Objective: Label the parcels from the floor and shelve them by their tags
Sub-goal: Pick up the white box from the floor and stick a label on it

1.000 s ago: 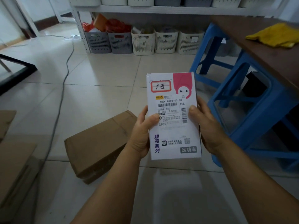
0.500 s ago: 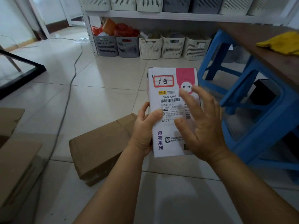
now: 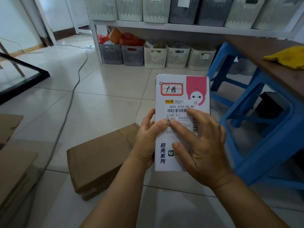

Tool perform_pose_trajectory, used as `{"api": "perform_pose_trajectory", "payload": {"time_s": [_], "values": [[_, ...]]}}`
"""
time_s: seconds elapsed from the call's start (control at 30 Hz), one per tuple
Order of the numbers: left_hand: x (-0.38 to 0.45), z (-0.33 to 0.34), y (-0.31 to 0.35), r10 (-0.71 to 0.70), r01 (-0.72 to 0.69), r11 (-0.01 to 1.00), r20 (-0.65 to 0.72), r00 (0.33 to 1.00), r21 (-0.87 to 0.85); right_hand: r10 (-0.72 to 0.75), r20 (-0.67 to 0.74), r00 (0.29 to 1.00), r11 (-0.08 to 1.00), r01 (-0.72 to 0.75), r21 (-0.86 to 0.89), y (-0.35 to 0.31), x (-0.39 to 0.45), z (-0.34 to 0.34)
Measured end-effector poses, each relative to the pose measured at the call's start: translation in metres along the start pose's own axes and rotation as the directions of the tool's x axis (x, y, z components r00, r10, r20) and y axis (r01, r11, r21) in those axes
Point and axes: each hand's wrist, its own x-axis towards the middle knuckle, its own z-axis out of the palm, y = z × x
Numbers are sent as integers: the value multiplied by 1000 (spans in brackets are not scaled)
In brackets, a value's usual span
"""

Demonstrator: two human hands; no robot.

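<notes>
I hold a white and pink parcel (image 3: 181, 102) upright in front of me. A red-framed tag (image 3: 171, 89) with handwritten characters is stuck near its top left, above a printed shipping label with a barcode. My left hand (image 3: 148, 139) grips the parcel's left edge, thumb on the front. My right hand (image 3: 202, 145) lies spread over the parcel's lower front, fingers apart and flat on the shipping label. Beyond, a white shelf (image 3: 181, 27) carries a row of slotted bins, and more bins (image 3: 155, 57) stand on the floor beneath it.
A brown cardboard box (image 3: 102, 158) lies on the tiled floor under my left arm. Flattened cardboard (image 3: 13, 162) is at the left edge. Blue plastic stools (image 3: 263, 129) stand to the right under a wooden table with a yellow cloth (image 3: 287, 57). A grey cable (image 3: 72, 96) crosses the floor.
My right hand let go of the parcel's right edge and moved onto its front, fingers spread over the label. The view has come closer to the shelf.
</notes>
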Motion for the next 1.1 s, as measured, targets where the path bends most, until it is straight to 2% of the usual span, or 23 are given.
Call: {"api": "perform_pose_trajectory", "payload": {"time_s": [0.53,1.1], "values": [[-5,4,3,16,-17,997,-18,1000,-77,-58,-3,998,998,58,23,-1,-3,-1],[-5,2,3,15,-10,991,35,999,-132,-8,-16,1000,998,9,60,-2,-4,-5]]}}
